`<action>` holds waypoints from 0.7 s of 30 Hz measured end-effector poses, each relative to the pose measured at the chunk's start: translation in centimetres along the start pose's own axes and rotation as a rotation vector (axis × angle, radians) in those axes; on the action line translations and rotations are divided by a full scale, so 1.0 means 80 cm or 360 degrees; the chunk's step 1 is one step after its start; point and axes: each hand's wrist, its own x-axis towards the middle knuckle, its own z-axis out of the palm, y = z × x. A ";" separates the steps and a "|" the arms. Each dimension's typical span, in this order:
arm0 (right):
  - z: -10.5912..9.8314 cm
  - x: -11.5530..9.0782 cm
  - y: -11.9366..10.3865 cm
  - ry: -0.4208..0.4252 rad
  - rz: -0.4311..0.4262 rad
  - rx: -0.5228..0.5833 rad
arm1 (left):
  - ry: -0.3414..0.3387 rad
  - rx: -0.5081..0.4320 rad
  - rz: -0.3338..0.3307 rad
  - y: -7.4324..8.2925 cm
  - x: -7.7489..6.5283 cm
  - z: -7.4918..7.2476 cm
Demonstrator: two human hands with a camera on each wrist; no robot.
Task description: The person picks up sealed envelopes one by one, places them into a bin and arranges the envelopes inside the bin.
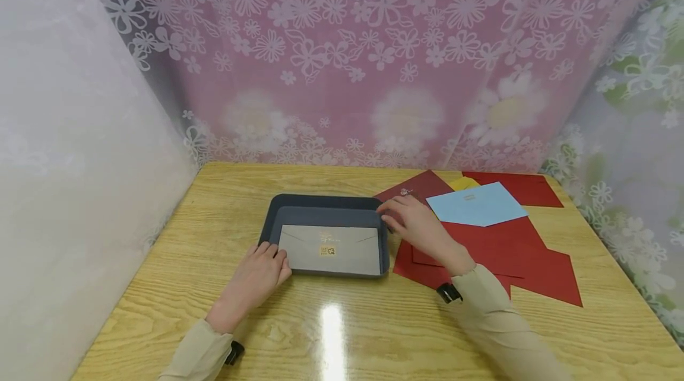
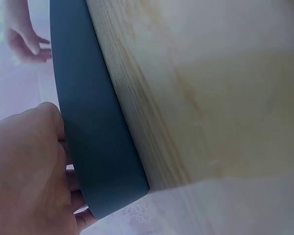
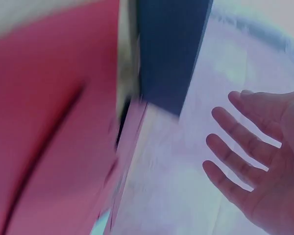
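From my distant place, I see the grey paper envelope with a gold sticker (image 1: 350, 256) lying flat in the dark blue-grey rectangular tray (image 1: 320, 216), along its near side. My left hand (image 1: 257, 271) has its fingers bent over the rim at the near left corner, gripping it. My right hand (image 1: 414, 226) holds nothing; its fingers are loosely extended near the far right corner.

I judge the envelope light, thin and easy to crease, so I would pinch it at one short edge. The tray looks stiff and smooth (perhaps a little slippery), and should be held by two opposite rims.

The head view alone shows what lies inside the tray. The right wrist view, though blurred, shows the palm and separated fingers, with a gap to the tray, which the head view leaves uncertain.
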 end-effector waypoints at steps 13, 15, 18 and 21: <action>-0.047 -0.073 0.134 -0.0257 0.0423 -0.0108 | -0.0030 -0.0022 -0.0056 0.001 0.002 -0.004; -0.050 -0.084 0.144 -0.0330 0.0452 -0.0100 | -0.0071 -0.0035 -0.0074 0.001 0.002 -0.004; -0.053 -0.096 0.153 -0.0406 0.0475 -0.0074 | -0.0105 -0.0053 -0.0095 0.000 0.001 -0.002; -0.053 -0.102 0.156 -0.0432 0.0493 -0.0044 | -0.0092 -0.0056 -0.0098 -0.001 0.000 -0.001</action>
